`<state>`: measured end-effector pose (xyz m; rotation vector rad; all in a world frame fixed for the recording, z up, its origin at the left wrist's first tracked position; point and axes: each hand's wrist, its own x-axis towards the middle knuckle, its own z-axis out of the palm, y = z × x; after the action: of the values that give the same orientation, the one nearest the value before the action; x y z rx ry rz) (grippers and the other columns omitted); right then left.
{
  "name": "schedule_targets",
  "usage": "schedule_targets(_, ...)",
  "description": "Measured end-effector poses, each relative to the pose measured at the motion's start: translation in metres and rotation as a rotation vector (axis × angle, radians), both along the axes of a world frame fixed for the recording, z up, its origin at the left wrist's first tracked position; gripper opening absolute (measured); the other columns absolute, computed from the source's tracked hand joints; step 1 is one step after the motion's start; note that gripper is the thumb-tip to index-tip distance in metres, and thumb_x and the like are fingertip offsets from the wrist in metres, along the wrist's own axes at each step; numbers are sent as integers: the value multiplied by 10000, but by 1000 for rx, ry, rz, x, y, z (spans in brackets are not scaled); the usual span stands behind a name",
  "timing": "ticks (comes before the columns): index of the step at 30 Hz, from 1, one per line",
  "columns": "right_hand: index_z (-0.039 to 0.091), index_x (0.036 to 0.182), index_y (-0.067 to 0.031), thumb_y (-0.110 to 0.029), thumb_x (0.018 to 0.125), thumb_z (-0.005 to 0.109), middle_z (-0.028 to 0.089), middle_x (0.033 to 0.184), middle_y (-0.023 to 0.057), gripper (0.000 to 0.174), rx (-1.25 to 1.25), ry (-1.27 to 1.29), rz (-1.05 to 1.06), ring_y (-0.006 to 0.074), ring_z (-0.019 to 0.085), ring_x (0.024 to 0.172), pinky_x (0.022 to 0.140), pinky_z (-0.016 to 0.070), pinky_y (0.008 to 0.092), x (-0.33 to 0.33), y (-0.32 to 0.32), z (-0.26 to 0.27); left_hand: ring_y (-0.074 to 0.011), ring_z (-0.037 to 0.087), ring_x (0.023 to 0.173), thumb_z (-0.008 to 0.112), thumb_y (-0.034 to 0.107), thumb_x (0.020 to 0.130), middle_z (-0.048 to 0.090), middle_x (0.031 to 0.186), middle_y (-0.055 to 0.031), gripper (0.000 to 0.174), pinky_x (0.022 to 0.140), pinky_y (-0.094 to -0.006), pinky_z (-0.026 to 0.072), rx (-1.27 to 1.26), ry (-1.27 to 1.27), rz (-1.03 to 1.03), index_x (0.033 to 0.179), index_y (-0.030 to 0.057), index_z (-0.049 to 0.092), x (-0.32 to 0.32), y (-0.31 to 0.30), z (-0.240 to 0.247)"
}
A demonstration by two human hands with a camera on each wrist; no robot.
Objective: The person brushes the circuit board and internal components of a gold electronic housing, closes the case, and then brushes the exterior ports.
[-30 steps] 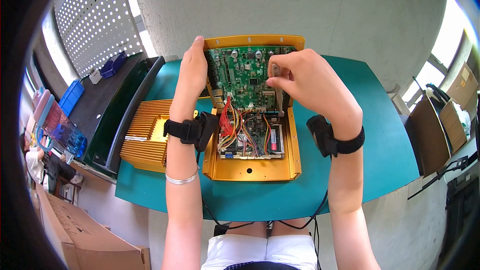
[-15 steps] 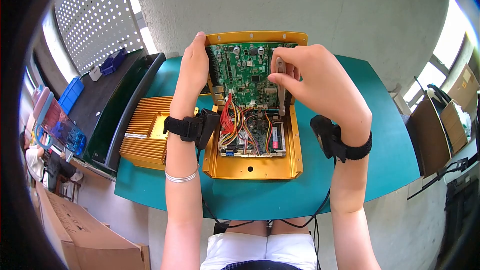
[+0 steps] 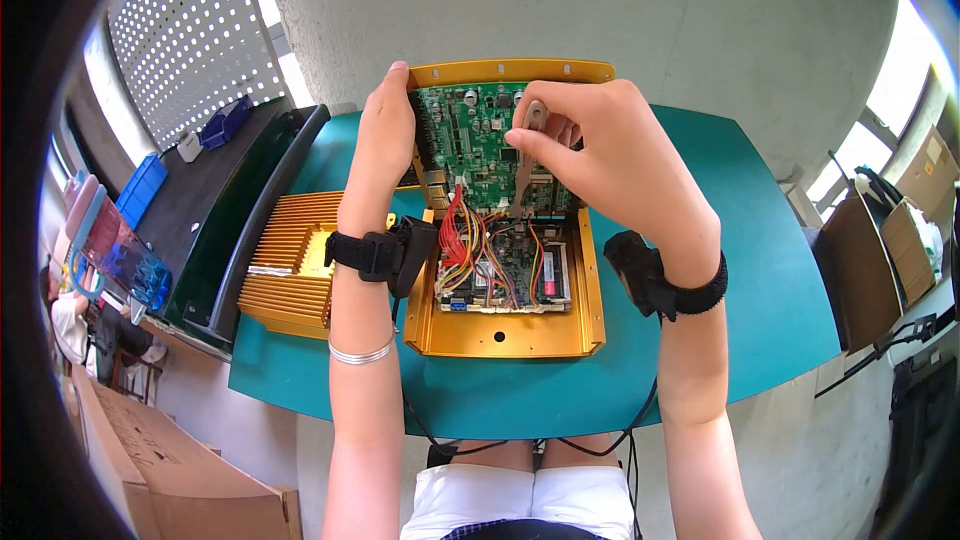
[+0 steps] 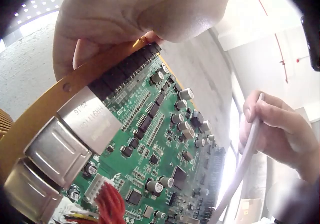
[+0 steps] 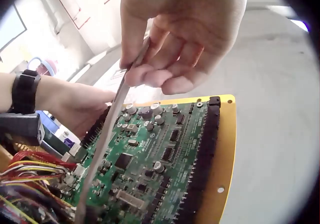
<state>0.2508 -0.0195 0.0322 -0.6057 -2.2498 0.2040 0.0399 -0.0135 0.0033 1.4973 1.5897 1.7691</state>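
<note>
An upright gold panel (image 3: 505, 70) carries a green circuit board (image 3: 475, 145); it rises from the back of a gold case (image 3: 500, 344). My left hand (image 3: 387, 135) grips the panel's left edge, fingers behind it in the left wrist view. Between thumb and fingers, my right hand (image 3: 610, 145) pinches a long greyish tool (image 3: 523, 175) in front of the board, its tip pointing down near the board's lower edge. Whether the tip touches anything, I cannot tell. Red and multicoloured wires (image 3: 455, 245) run from the board to a second board in the case.
A gold finned housing (image 3: 290, 265) lies left of the case on the green table (image 3: 720, 240). Further left stands a dark shelf (image 3: 215, 200) with blue bins (image 3: 143, 195). Black cables hang at the table's front edge. Cardboard boxes (image 3: 860, 270) stand on the right.
My right hand has moved left across the board with the tool, whose tip is now nearer the board's middle. The left hand keeps its grip; the panel has barely moved.
</note>
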Motion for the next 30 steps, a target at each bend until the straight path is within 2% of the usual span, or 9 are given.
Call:
schedule_targets(8,570,841,25,-86,857,632,632,643,111,128,-81,-14,-90,157,589,540,540,456,265,5,0,-2,-198,512,885,300,408,1013,597,918,-139,564,887,-324,394,-21,22,28,999,-102,541,-2,2,-1)
schedule_targets(10,549,825,26,-82,853,622,644,669,133,133,-131,-107,-158,208,618,572,556,466,291,10,0,-3,-201,511,889,302,409,1012,598,925,-147,563,893,-324,393,-36,-1,21,1001,-102,539,-1,1,-1)
schedule_targets(11,549,825,26,-82,853,622,644,669,133,133,-132,-108,-157,208,618,572,556,466,291,12,0,-4,-201,511,889,302,409,1012,598,925,-147,563,893,-324,393,-37,-1,22,1001,-102,539,-2,2,-1)
schedule_targets(13,555,815,22,-101,848,614,644,693,143,141,-108,-221,-247,274,624,623,597,485,341,18,-1,-6,-207,513,898,303,408,1012,599,931,-154,561,899,-326,391,-17,26,28,1008,-102,538,-3,3,-3)
schedule_targets(14,555,815,22,-101,848,614,644,693,143,141,-108,-222,-246,274,624,623,597,485,341,21,-2,-7,-207,513,898,303,408,1012,599,931,-154,561,899,-326,391,-18,26,29,1008,-102,538,-4,4,-3)
schedule_targets(17,605,846,10,-142,851,599,639,713,153,153,-74,-315,-360,319,620,675,636,490,385,25,-4,-8,-212,519,909,307,406,1011,601,936,-164,560,904,-329,390,-41,20,27,1016,-105,536,-6,6,-4)
schedule_targets(19,660,863,5,-175,857,586,644,728,161,194,-162,-453,-429,333,621,703,649,490,404,25,-8,-4,-217,526,917,315,408,1009,604,941,-169,560,908,-328,390,21,36,28,1021,-107,536,-5,7,-5)
schedule_targets(25,709,893,-2,-177,840,588,663,775,176,219,-391,-543,-311,336,623,715,664,500,393,18,-17,7,-207,527,921,330,422,1001,609,947,-160,570,908,-321,390,-22,23,38,1023,-107,539,-4,5,-3)
schedule_targets(30,714,884,-3,-172,815,597,658,766,184,216,-369,-547,-234,331,620,693,634,488,383,21,-24,9,-193,522,916,331,425,1000,602,937,-145,573,898,-316,391,-25,19,31,1016,-108,539,-6,6,-4)
